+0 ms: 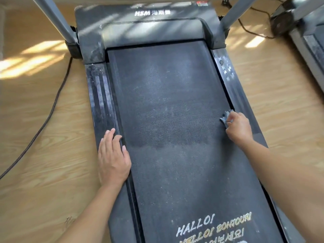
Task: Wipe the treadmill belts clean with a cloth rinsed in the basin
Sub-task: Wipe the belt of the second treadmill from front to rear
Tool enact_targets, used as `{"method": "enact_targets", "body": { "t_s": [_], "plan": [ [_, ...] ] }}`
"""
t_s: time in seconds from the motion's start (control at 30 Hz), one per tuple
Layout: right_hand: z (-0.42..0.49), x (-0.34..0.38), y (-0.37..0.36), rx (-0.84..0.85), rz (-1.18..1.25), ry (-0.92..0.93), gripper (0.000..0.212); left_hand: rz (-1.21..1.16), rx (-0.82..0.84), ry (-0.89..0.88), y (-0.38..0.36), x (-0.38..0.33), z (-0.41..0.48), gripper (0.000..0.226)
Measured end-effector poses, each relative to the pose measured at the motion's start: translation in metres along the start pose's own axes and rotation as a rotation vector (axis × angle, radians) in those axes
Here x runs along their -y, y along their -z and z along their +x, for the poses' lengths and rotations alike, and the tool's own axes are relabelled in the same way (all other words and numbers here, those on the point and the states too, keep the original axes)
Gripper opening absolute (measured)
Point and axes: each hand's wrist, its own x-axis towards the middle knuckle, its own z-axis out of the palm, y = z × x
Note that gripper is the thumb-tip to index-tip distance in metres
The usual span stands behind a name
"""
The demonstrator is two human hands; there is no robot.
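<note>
Right hand (238, 127) pinches cloth (226, 116) at dusty belt (166, 102) right edge, left hand (113, 158) flat on rail (100, 95); next likely sweep leftward

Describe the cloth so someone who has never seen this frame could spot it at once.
Start at the treadmill filling the middle of the view and follow its dark belt to the right edge. There the right hand grips a small crumpled cloth. It is the only bluish-grey, wrinkled thing on the flat black surface.
</note>
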Motion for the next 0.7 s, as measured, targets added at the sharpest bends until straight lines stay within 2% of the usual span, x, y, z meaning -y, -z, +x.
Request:
{"method": "enact_targets", "body": {
  "t_s": [0.1, 0.17, 0.27, 0.33, 0.43, 0.57, 0.7],
  "plan": [
    [-0.024, 0.022, -0.015, -0.075, 0.171, -0.176, 0.009, -0.007, 0.003, -0.004, 0.000, 0.001, 0.001, 0.035],
    [-0.058, 0.055, -0.031, -0.062, 0.258, -0.131, 0.015, -0.012, 0.003, -0.005, 0.000, 0.002, 0.001, 0.033],
    [-0.121, 0.130, -0.070, -0.019, 0.342, 0.187, 0.030, -0.042, -0.007, -0.003, -0.001, 0.003, 0.001, 0.033],
    [-0.157, 0.184, -0.101, 0.086, 0.308, 0.397, 0.030, -0.108, -0.028, 0.004, -0.002, 0.005, 0.001, 0.033],
    [-0.195, 0.238, -0.122, 0.253, 0.230, 0.568, 0.027, -0.303, -0.097, 0.086, -0.003, 0.013, 0.002, 0.033],
    [-0.171, 0.222, -0.105, 0.444, 0.014, 0.784, 0.014, -0.339, -0.099, 0.073, -0.001, 0.014, 0.000, 0.035],
    [-0.100, 0.142, -0.051, 0.478, -0.178, 0.750, 0.019, -0.339, -0.101, 0.061, -0.001, 0.012, 0.002, 0.030]
  ]
}}
